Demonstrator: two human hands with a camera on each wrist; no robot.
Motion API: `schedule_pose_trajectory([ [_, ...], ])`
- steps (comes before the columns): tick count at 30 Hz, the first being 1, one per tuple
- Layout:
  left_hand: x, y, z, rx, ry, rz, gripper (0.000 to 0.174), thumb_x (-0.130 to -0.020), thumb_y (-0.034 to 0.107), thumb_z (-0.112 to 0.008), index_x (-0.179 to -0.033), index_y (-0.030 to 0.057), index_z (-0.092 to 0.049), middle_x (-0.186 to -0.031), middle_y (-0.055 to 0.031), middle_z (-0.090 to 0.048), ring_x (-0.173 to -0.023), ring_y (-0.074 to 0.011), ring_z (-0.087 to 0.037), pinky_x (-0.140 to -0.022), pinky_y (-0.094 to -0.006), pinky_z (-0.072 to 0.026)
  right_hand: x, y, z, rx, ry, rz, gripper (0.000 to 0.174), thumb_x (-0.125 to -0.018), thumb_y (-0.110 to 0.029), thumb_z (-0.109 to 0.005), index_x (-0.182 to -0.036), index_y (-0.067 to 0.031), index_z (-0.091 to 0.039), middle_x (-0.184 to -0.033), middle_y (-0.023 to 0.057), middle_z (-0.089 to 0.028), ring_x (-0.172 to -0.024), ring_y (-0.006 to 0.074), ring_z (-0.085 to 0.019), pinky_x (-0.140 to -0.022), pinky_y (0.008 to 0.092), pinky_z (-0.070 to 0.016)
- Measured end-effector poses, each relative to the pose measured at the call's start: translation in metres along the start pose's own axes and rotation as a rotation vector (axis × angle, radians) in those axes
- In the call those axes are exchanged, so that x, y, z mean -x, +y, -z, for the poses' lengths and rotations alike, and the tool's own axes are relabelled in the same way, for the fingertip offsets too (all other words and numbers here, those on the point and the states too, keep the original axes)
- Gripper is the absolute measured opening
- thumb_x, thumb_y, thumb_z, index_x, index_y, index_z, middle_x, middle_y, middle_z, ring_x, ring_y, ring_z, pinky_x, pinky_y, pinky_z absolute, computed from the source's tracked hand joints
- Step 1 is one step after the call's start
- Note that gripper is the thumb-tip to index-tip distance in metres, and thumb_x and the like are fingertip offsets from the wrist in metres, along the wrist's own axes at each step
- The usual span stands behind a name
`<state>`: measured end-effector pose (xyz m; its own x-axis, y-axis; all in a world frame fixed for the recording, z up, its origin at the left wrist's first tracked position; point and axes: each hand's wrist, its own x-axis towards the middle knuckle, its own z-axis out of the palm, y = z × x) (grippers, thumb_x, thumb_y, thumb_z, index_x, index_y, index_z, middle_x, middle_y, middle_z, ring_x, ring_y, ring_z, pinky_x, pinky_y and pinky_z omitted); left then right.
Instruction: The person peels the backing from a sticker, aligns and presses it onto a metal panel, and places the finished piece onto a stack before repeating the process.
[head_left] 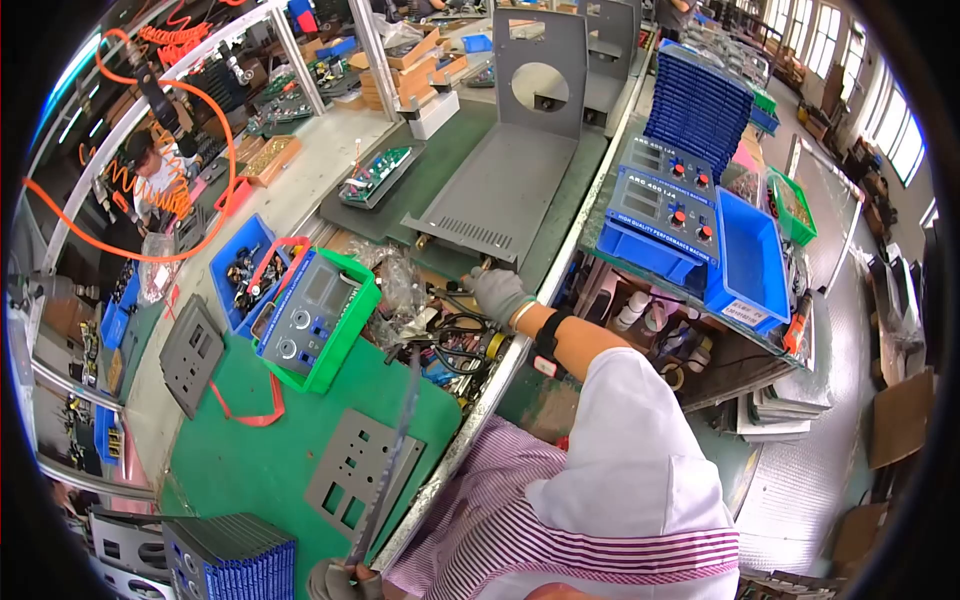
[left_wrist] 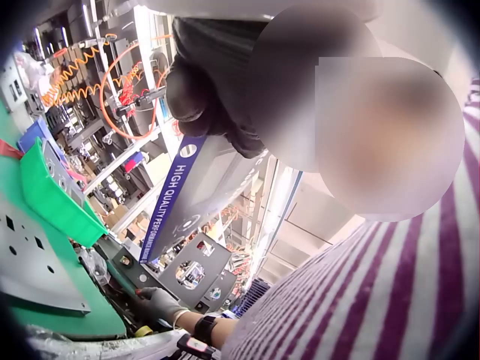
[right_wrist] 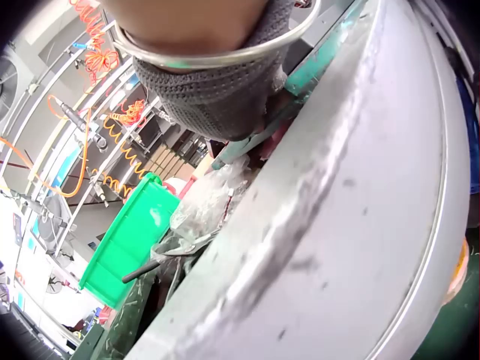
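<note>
My gloved left hand [head_left: 345, 580] grips one end of a front panel [head_left: 387, 465], which shows edge-on in the head view. From the left wrist, the same panel [left_wrist: 199, 180] is tilted, with a blue printed strip along its edge and the left hand's dark glove [left_wrist: 199, 101] at its end. My gloved right hand [head_left: 497, 294] reaches to the front edge of a grey metal chassis [head_left: 500, 190], over loose cables [head_left: 465, 335]. Its fingertips are hidden in the right wrist view, where the glove's knit back [right_wrist: 214, 97] shows; I cannot tell whether they hold anything.
A green bin [head_left: 365, 300] holds a blue-faced control panel [head_left: 310, 305], beside a blue bin [head_left: 238, 262] of small parts. A grey cut-out plate [head_left: 360, 470] lies on the green mat [head_left: 240, 470]. Stacked blue panels [head_left: 230, 560] stand at the front; blue trays [head_left: 745, 265] are at right.
</note>
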<state>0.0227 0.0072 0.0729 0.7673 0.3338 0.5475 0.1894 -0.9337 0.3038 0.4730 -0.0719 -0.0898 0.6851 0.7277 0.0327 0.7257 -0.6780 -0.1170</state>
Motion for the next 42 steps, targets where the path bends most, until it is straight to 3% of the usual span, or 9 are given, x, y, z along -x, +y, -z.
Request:
schedule_pose_trajectory([
  [9, -0.002, 0.002, -0.007, -0.062, -0.034, 0.1, 0.007, -0.078, 0.009, -0.059, -0.076, 0.0041, -0.054, -0.065, -0.0097, -0.049, -0.053, -0.0227, -0.044, -0.047, -0.0355, -0.0357, -0.048, 0.08, -0.012, 0.068, 0.06, -0.101, 0.034, -0.083, -0.011, -0.049, -0.115, -0.0211, -0.057, -0.105, 0.0045, -0.058, -0.092, 0.0261, -0.062, -0.073, 0.0374, -0.0506],
  [15, 0.016, -0.021, -0.022, -0.111, -0.02, 0.152, 0.01, -0.08, 0.015, -0.06, -0.076, 0.0058, -0.058, -0.069, -0.01, -0.051, -0.057, -0.0247, -0.046, -0.051, -0.0342, -0.0389, -0.112, 0.136, -0.002, 0.124, 0.016, -0.536, 0.023, -0.089, -0.02, -0.047, -0.107, -0.0198, -0.062, -0.109, 0.008, -0.058, -0.097, 0.0294, -0.06, -0.077, 0.0412, -0.0503],
  [18, 0.037, -0.049, -0.042, -0.027, 0.164, 0.1, 0.019, -0.084, 0.021, -0.059, -0.08, 0.0032, -0.058, -0.072, -0.0097, -0.051, -0.061, -0.0238, -0.049, -0.057, -0.031, -0.0412, -0.122, 0.106, 0.012, -0.075, 0.11, -0.402, 0.026, -0.083, -0.023, -0.053, -0.103, -0.0112, -0.064, -0.098, 0.0134, -0.064, -0.092, 0.03, -0.062, -0.077, 0.0388, -0.0508],
  [20, 0.038, -0.051, -0.038, 0.272, 0.051, 0.34, 0.023, -0.087, 0.023, -0.057, -0.084, 0.0008, -0.058, -0.073, -0.0094, -0.052, -0.065, -0.0214, -0.051, -0.06, -0.0297, -0.0424, -0.085, 0.048, 0.052, -0.421, 0.138, -0.104, 0.032, -0.081, -0.03, -0.058, -0.103, -0.0068, -0.065, -0.097, 0.0168, -0.065, -0.086, 0.0309, -0.064, -0.077, 0.0341, -0.0502],
  [26, 0.018, -0.029, -0.032, 0.43, 0.09, 0.545, 0.02, -0.091, 0.018, -0.051, -0.095, -0.001, -0.057, -0.076, -0.0068, -0.056, -0.067, -0.0152, -0.05, -0.059, -0.0282, -0.042, 0.05, -0.058, 0.062, -1.556, -0.886, 0.66, 0.069, -0.091, -0.058, -0.029, -0.121, -0.0006, -0.051, -0.1, 0.0164, -0.063, -0.084, 0.023, -0.064, -0.072, 0.0325, -0.0535],
  [29, 0.03, -0.033, -0.029, 0.36, 0.124, 0.516, 0.018, -0.091, 0.016, -0.05, -0.094, -0.0005, -0.056, -0.075, -0.0071, -0.057, -0.063, -0.0151, -0.049, -0.057, -0.0283, -0.0407, 0.093, -0.075, 0.064, -1.895, -0.956, 0.492, 0.065, -0.091, -0.055, -0.035, -0.121, 0.0009, -0.05, -0.093, 0.0145, -0.064, -0.078, 0.0212, -0.064, -0.067, 0.0281, -0.0532],
  [36, 0.072, -0.034, -0.024, 0.308, 0.069, 0.595, 0.017, -0.089, 0.016, -0.05, -0.091, 0.0009, -0.057, -0.078, -0.0102, -0.058, -0.066, -0.0202, -0.054, -0.059, -0.0323, -0.0434, 0.11, -0.118, 0.091, -1.67, -0.599, 0.156, 0.035, -0.088, -0.021, -0.056, -0.116, 0.0003, -0.054, -0.086, 0.0046, -0.057, -0.069, 0.0113, -0.059, -0.062, 0.0236, -0.0498],
  [38, 0.079, -0.039, -0.04, 0.307, 0.277, 0.529, 0.019, -0.087, 0.019, -0.054, -0.079, 0.0022, -0.05, -0.066, -0.0087, -0.049, -0.057, -0.0199, -0.048, -0.051, -0.0323, -0.0372, 0.114, -0.125, 0.103, -1.64, -0.599, 0.182, 0.031, -0.088, -0.019, -0.056, -0.112, -0.0001, -0.056, -0.086, 0.0042, -0.057, -0.068, 0.0102, -0.059, -0.061, 0.0226, -0.0492],
  [42, 0.115, -0.043, -0.034, 0.36, 0.138, 0.779, 0.024, -0.084, 0.021, -0.059, -0.075, 0.0016, -0.049, -0.061, -0.0061, -0.047, -0.055, -0.0171, -0.044, -0.052, -0.0293, -0.0351, 0.123, -0.134, 0.082, -1.27, -0.485, 0.373, 0.019, -0.086, -0.016, -0.057, -0.097, -0.0016, -0.059, -0.07, 0.0013, -0.057, -0.061, 0.0083, -0.055, -0.055, 0.0226, -0.0445],
])
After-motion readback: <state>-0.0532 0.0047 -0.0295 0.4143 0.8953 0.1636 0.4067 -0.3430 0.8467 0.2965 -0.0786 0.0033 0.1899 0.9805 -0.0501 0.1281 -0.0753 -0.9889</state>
